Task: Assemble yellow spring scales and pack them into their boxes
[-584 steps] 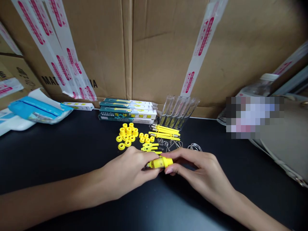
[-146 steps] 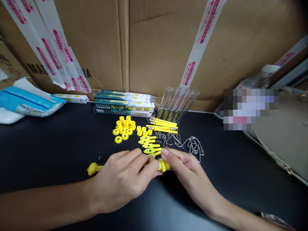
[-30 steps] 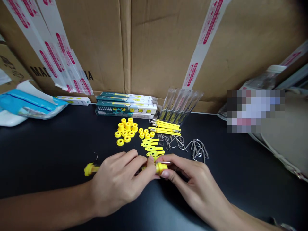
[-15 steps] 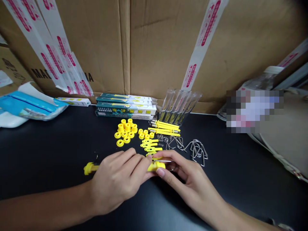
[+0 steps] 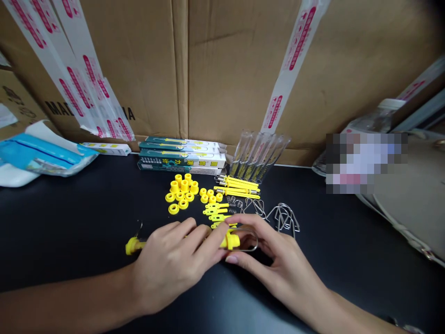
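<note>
My left hand is closed around a tubular spring scale, its yellow end cap sticking out at the left with a small hook above it. At the scale's right end, another yellow cap carries a bent wire handle. My right hand curls around this handle, index fingertip near its upper leg and thumb just under the lower one; the exact contact is hard to make out. Just behind the hands lie flat yellow slotted pieces, partly covered by my fingers.
Behind are yellow caps and rings, small springs, yellow rods with springs, wire handles, clear tubes and stacked boxes. A blue packet lies left; a bottle and bag stand right.
The spring scale has shifted slightly right. The wire handle now shows as a loop around the right cap, and my right thumb has come down off the cap.
</note>
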{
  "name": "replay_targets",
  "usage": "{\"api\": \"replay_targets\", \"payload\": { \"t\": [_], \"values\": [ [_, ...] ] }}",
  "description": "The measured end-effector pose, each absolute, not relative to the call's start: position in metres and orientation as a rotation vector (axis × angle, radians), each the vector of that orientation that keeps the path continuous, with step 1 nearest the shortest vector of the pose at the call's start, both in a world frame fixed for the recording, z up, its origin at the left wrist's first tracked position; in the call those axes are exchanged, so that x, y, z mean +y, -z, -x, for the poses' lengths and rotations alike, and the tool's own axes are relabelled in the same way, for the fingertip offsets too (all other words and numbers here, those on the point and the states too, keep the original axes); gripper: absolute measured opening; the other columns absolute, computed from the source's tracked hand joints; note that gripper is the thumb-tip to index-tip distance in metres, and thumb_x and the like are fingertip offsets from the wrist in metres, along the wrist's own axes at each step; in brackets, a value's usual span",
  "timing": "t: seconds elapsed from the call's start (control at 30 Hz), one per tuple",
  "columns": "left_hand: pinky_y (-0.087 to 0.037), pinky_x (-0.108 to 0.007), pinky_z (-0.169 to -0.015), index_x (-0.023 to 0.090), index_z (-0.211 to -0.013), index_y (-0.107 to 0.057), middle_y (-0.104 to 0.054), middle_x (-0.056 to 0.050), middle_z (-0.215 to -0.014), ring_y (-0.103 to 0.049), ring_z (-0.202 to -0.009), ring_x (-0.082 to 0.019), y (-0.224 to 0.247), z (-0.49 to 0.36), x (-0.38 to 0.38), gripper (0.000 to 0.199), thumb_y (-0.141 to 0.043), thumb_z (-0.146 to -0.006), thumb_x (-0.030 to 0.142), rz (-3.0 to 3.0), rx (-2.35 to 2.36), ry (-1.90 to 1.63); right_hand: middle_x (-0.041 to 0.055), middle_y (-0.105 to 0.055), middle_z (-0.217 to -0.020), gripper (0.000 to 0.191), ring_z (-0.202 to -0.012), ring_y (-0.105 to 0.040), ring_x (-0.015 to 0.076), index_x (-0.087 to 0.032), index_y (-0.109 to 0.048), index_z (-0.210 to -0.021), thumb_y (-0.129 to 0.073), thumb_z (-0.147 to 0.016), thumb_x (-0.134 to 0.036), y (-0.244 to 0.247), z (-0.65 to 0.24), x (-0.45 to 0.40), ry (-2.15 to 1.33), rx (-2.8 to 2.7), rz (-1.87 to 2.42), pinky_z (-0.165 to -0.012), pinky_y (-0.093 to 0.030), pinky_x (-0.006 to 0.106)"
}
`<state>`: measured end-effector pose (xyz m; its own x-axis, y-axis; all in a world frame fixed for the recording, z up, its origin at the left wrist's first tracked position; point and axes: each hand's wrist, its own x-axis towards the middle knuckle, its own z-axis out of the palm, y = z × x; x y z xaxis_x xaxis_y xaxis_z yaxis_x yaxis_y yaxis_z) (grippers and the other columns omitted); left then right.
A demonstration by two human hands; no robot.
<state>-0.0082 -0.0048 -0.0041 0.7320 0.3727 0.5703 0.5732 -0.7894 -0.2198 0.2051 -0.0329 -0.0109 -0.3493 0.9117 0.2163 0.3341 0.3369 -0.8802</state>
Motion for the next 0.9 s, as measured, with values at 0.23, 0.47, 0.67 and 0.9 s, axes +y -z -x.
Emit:
{"api": "replay_targets", "payload": {
  "t": [0.23,0.47,0.67,0.9],
  "values": [
    [-0.043,-0.035,-0.055,0.008,-0.117,-0.061,-0.073,0.0,-0.076,-0.066,-0.063,-0.018,0.006,0.009,-0.006,0.027,-0.055,-0.101,0.028,2.547,-0.681,0.747,-0.0043,-0.07,-0.102,0.04,-0.082,-0.068,0.0103,-0.031,-0.054,-0.128,-0.07,-0.092,-0.025,0.014,-0.213,-0.029,-0.659,-2.073,1.036,-0.082,-0.055,0.017],
    [-0.042,-0.034,-0.051,0.008,-0.113,-0.062,-0.071,0.0,-0.073,-0.065,-0.061,-0.018,0.006,0.009,-0.008,0.025,-0.057,-0.1,0.029,2.54,-0.663,0.73,0.0001,-0.068,-0.107,0.041,-0.091,-0.067,0.0125,-0.026,-0.052,-0.133,-0.066,-0.095,-0.022,0.011,-0.22,-0.026,-0.555,-2.252,0.959,-0.087,-0.053,0.02],
    [-0.045,-0.035,-0.053,0.012,-0.102,-0.063,-0.069,0.001,-0.07,-0.066,-0.061,-0.019,0.007,0.007,-0.006,0.019,-0.054,-0.101,0.028,2.558,-0.757,0.742,0.0044,-0.067,-0.114,0.038,-0.101,-0.066,0.0152,-0.023,-0.051,-0.135,-0.06,-0.098,-0.017,0.012,-0.223,-0.024,-0.485,-2.318,0.934,-0.092,-0.053,0.024],
    [-0.051,-0.035,-0.055,0.011,-0.109,-0.063,-0.073,-0.002,-0.077,-0.069,-0.066,-0.02,0.008,0.007,-0.004,0.024,-0.055,-0.101,0.032,2.576,-0.776,0.758,0.0099,-0.068,-0.114,0.037,-0.099,-0.069,0.0196,-0.018,-0.051,-0.136,-0.058,-0.099,-0.022,0.01,-0.224,-0.022,-0.345,-2.373,0.93,-0.087,-0.058,0.03]
  ]
}}
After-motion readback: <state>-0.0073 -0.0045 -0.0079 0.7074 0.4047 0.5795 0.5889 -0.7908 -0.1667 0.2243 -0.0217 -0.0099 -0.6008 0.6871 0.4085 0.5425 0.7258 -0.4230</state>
